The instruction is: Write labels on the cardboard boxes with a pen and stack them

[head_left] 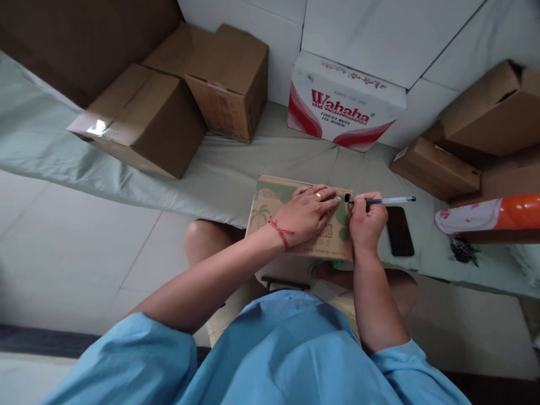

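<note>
A flat cardboard box with green palm-tree print lies before me at the front edge of the cloth-covered surface. My left hand rests flat on its top, fingers stretched out toward the right. Pinched in my right hand is a pen with a clear barrel and dark end. Its tip is by a black patch near the box's upper right corner; whether it touches the card I cannot tell. A black smartphone lies just right of my right hand.
Brown cartons stand at the back left, and a white-and-red Wahaha box leans by the wall. More cardboard boxes are on the right, near an orange-and-white cylinder and a dark bunch of keys. Pale green cloth covers the surface.
</note>
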A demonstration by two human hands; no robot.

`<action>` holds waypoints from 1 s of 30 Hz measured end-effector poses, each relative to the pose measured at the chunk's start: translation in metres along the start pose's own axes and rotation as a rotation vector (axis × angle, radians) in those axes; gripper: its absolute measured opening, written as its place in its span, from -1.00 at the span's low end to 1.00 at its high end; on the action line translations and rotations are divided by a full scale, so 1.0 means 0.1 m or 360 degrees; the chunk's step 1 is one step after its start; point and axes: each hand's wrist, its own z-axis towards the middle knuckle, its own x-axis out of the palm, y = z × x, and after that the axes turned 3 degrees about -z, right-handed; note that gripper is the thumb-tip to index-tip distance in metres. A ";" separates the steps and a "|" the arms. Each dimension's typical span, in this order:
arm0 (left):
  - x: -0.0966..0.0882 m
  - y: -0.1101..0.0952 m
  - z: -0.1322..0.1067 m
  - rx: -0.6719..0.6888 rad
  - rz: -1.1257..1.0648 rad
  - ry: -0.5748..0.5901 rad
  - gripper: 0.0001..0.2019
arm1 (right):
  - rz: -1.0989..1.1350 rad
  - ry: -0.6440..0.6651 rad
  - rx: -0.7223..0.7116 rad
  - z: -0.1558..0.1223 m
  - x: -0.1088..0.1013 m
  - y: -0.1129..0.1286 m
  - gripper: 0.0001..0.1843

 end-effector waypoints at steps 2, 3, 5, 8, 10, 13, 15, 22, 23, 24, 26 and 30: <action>0.00 0.00 0.00 0.0000 0.0002 0.0003 -0.58 | 0.0043 -0.0019 0.0017 -0.01 0.01 -0.03 -0.78; -0.01 0.00 0.00 0.0002 0.0005 0.0001 -0.58 | 0.0061 -0.0006 0.0018 -0.01 0.02 -0.03 -0.77; -0.01 -0.01 0.00 0.0004 0.0014 -0.0007 -0.58 | 0.0083 0.0038 0.0006 -0.01 0.02 -0.04 -0.74; -0.02 -0.01 0.01 0.0004 0.0026 -0.0007 -0.58 | 0.0066 0.0088 -0.0023 0.01 0.02 -0.02 -0.72; -0.02 -0.01 0.01 0.0001 0.0025 -0.0005 -0.58 | 0.0058 0.0107 -0.0038 0.02 0.02 0.00 -0.73; -0.01 -0.01 0.01 0.0006 0.0017 -0.0014 -0.58 | 0.0057 0.0130 -0.0054 0.04 0.02 0.02 -0.74; -0.01 0.00 0.01 0.0014 0.0024 -0.0019 -0.58 | 0.0038 0.0140 -0.0052 0.04 0.01 0.02 -0.74; 0.00 0.00 0.00 0.0018 0.0035 -0.0019 -0.60 | -0.0006 0.0094 -0.0065 0.04 0.01 0.04 -0.76; -0.01 -0.01 0.00 0.0020 0.0032 -0.0020 -0.60 | -0.0004 0.0087 -0.0063 0.04 0.01 0.04 -0.76; -0.01 -0.01 0.00 0.0022 0.0029 -0.0023 -0.60 | -0.0001 0.0081 -0.0059 0.04 0.01 0.04 -0.77; -0.01 -0.01 0.00 0.0024 0.0028 -0.0026 -0.60 | 0.0010 0.0068 -0.0058 0.03 0.01 0.03 -0.77; -0.02 -0.02 0.01 0.0017 0.0050 -0.0024 -0.61 | 0.0015 0.0039 -0.0069 0.03 0.02 0.01 -0.79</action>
